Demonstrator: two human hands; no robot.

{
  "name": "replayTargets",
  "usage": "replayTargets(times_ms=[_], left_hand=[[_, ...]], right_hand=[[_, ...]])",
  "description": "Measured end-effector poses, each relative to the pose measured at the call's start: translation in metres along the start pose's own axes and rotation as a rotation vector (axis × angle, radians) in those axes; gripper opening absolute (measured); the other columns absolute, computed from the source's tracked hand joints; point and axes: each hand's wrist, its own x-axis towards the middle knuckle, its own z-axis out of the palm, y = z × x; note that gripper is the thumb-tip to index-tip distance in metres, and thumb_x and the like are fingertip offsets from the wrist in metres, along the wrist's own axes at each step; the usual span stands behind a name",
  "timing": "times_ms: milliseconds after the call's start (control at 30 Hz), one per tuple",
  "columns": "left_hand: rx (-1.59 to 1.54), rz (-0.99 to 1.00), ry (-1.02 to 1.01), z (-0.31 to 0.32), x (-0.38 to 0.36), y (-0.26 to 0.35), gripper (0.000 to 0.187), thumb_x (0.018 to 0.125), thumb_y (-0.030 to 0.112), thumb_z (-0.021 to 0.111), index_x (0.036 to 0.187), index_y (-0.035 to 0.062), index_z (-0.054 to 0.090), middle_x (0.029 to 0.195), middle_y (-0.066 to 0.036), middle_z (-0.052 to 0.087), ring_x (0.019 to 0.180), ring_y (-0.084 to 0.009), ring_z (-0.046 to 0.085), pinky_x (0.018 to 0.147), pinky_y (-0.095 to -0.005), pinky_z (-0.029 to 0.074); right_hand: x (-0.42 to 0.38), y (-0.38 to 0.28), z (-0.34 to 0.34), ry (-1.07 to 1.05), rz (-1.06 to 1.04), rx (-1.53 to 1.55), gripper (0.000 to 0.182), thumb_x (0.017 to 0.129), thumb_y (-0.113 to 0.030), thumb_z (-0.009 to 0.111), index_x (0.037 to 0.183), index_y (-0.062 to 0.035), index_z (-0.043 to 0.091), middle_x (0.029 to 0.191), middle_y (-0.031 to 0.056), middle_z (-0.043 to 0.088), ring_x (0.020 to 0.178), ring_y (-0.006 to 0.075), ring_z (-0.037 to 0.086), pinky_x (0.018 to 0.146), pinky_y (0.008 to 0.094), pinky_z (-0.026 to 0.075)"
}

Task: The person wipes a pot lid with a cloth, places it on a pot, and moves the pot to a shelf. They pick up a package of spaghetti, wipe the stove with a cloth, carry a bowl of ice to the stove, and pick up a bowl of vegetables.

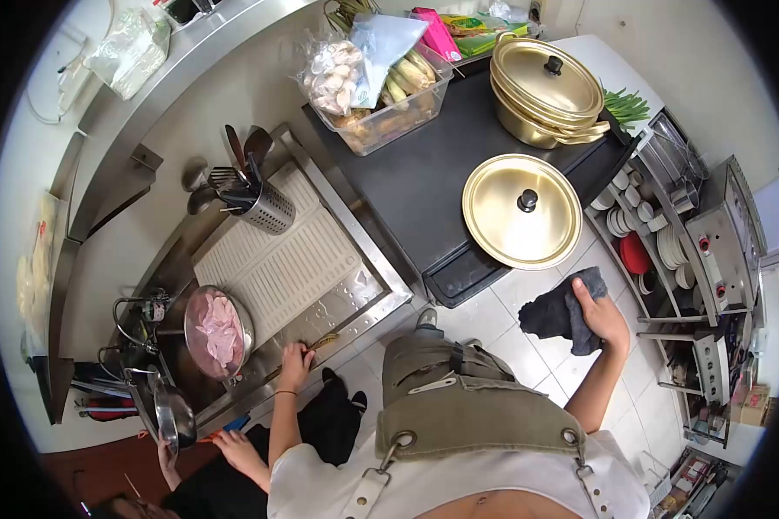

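Observation:
My right hand (pixel 599 318) grips a dark grey cloth (pixel 563 313) that hangs over the tiled floor. My left hand (pixel 296 365) is at the front edge of the steel sink counter (pixel 368 324), its fingers closed on a small yellowish-brown thing (pixel 325 341) that I cannot make out clearly. Left of that hand, a steel bowl of pale pink meat (pixel 220 336) rests in the sink area. Ahead of me, a gold lidded pot (pixel 521 212) sits at the near end of the black counter (pixel 424 186).
Gold pots (pixel 550 86) and a plastic tub of vegetables (pixel 398 108) stand farther back. A utensil holder (pixel 268 212) is on the ribbed drainboard (pixel 277 251). At lower left, a co-worker's hand (pixel 236 451) is close to my left arm. Dish shelves (pixel 666 251) stand at right.

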Motion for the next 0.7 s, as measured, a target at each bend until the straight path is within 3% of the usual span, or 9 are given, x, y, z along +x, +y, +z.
replayTargets(times_ms=[200, 300, 367, 500, 567, 633, 700], left_hand=[[0.102, -0.001, 0.023, 0.017, 0.002, -0.004, 0.023, 0.086, 0.021, 0.05, 0.094, 0.0, 0.049, 0.093, -0.021, 0.05, 0.091, -0.0368, 0.047, 0.079, -0.0421, 0.039], [0.13, -0.136, 0.053, 0.025, 0.008, -0.01, 0.022, 0.088, 0.02, 0.047, 0.094, -0.0007, 0.048, 0.091, -0.024, 0.052, 0.088, -0.0388, 0.05, 0.076, -0.0435, 0.041], [0.19, -0.154, 0.055, 0.026, 0.012, -0.007, 0.021, 0.089, 0.022, 0.047, 0.095, 0.0017, 0.046, 0.08, -0.023, 0.057, 0.076, -0.0408, 0.055, 0.065, -0.047, 0.043], [0.236, -0.259, -0.008, 0.014, 0.019, 0.012, 0.024, 0.089, 0.027, 0.049, 0.097, 0.0046, 0.046, 0.073, -0.022, 0.059, 0.069, -0.0411, 0.057, 0.06, -0.0475, 0.045], [0.165, -0.046, 0.024, 0.009, 0.025, 0.014, 0.027, 0.086, 0.031, 0.052, 0.094, 0.0053, 0.048, 0.073, -0.022, 0.059, 0.069, -0.0401, 0.057, 0.059, -0.0469, 0.045], [0.231, -0.065, -0.017, 0.003, 0.037, 0.022, 0.027, 0.085, 0.03, 0.055, 0.087, 0.0037, 0.051, 0.074, -0.021, 0.059, 0.07, -0.0389, 0.058, 0.059, -0.0455, 0.045], [0.038, -0.02, 0.22, -0.009, 0.048, 0.041, 0.024, 0.086, 0.027, 0.054, 0.085, 0.0027, 0.054, 0.074, -0.019, 0.06, 0.069, -0.0382, 0.058, 0.056, -0.0441, 0.044]], right_hand=[[0.013, 0.014, 0.011, -0.008, -0.018, -0.001, 0.055, 0.087, -0.049, 0.046, 0.1, 0.003, 0.056, 0.089, 0.0145, 0.06, 0.085, 0.02, 0.054, 0.08, 0.0311, 0.042], [0.013, 0.009, 0.015, -0.015, -0.026, 0.035, 0.054, 0.087, -0.049, 0.046, 0.099, 0.0027, 0.056, 0.089, 0.0142, 0.06, 0.085, 0.02, 0.054, 0.08, 0.0311, 0.042], [0.01, -0.002, 0.015, -0.015, -0.032, 0.018, 0.054, 0.087, -0.049, 0.046, 0.099, 0.0026, 0.056, 0.089, 0.0139, 0.061, 0.086, 0.0201, 0.054, 0.08, 0.0311, 0.042], [0.015, 0.002, 0.023, -0.042, -0.071, 0.012, 0.054, 0.087, -0.05, 0.046, 0.098, 0.0021, 0.057, 0.089, 0.0147, 0.061, 0.086, 0.0219, 0.055, 0.079, 0.032, 0.043], [0.016, 0.005, 0.025, -0.074, -0.064, 0.003, 0.055, 0.088, -0.049, 0.045, 0.101, 0.0034, 0.055, 0.092, 0.0147, 0.061, 0.088, 0.0204, 0.054, 0.081, 0.0315, 0.042], [0.017, 0.006, 0.023, -0.089, -0.063, -0.006, 0.056, 0.089, -0.048, 0.044, 0.104, 0.0046, 0.054, 0.094, 0.0146, 0.06, 0.09, 0.0189, 0.053, 0.083, 0.0309, 0.041], [0.015, 0.007, 0.021, -0.056, -0.059, -0.026, 0.053, 0.089, -0.046, 0.046, 0.103, 0.0035, 0.054, 0.092, 0.0139, 0.06, 0.088, 0.0184, 0.052, 0.082, 0.0308, 0.042]])
